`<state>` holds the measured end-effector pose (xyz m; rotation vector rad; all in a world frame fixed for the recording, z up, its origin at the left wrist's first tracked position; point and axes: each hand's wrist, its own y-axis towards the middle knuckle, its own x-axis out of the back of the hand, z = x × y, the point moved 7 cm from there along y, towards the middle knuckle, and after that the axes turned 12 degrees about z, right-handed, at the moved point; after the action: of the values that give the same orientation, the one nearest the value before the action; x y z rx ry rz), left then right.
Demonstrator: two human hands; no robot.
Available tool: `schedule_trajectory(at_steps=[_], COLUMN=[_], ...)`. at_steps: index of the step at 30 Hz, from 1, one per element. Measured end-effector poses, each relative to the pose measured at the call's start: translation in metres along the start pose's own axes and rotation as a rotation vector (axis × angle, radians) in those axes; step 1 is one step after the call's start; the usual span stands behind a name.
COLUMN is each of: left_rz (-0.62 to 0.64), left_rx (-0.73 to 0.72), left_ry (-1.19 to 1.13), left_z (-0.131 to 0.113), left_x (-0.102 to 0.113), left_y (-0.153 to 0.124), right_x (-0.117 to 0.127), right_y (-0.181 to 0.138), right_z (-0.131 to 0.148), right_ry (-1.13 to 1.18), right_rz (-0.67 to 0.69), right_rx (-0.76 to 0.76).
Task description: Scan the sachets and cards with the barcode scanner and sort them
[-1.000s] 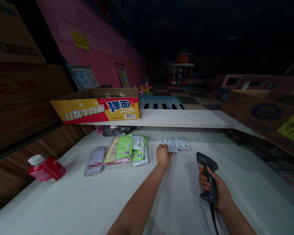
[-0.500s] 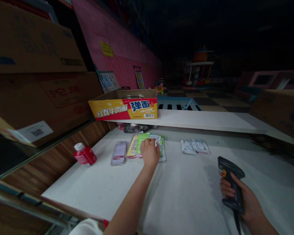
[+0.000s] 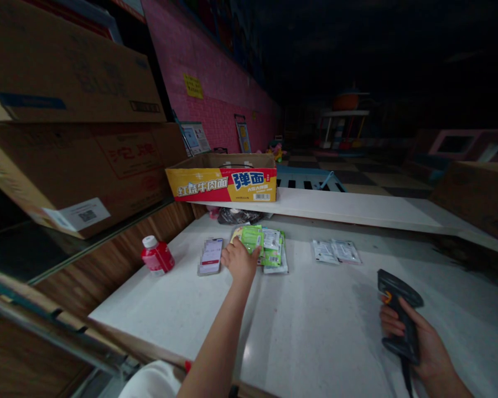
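Observation:
My left hand [image 3: 238, 260] reaches across the white counter [image 3: 315, 320] to a pile of packets [image 3: 269, 249]. Its fingers are closed on a green packet [image 3: 252, 237] at the pile's left side. My right hand [image 3: 415, 340] grips a black handheld barcode scanner [image 3: 398, 312] by its handle, low at the right, with the scanner head pointing up and toward the left. Two small white sachets [image 3: 336, 251] lie on the counter between the pile and the scanner.
A phone [image 3: 211, 256] lies left of the pile, and a red bottle with a white cap [image 3: 157, 256] rests further left. A yellow and red noodle carton [image 3: 226, 183] sits on a raised white shelf [image 3: 357, 207]. Large cardboard boxes [image 3: 74, 138] are stacked at left.
My left hand left the white sachets, swung left to the packet pile and closed on the green packet. The view turned left. The scanner hand stayed low at the right.

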<state>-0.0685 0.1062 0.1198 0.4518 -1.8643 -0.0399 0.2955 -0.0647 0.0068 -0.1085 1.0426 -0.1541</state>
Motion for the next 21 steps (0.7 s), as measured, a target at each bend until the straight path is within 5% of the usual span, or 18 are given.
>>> schedule_trajectory(at_steps=[7,11,15,21], left_rz=[0.177,0.205,0.32,0.342], left_rx=[-0.134,-0.226,-0.294,-0.232], left_ry=[-0.376,-0.79,-1.12,-1.256], left_z=[0.005,0.006,0.001,0.008], left_x=[0.0,-0.016,-0.052,-0.078], left_y=[0.007,-0.009,-0.038,-0.057], right_x=[-0.001,-0.008,-0.033,-0.089], right_y=[-0.002,-0.001,-0.006,-0.024], right_z=[0.0,-0.002,-0.014,-0.053], right_ry=[-0.057,-0.237,-0.556,-0.994], right_rz=[0.0,-0.009,-0.027,0.065], right_rx=[0.003,-0.016,-0.063,-0.132])
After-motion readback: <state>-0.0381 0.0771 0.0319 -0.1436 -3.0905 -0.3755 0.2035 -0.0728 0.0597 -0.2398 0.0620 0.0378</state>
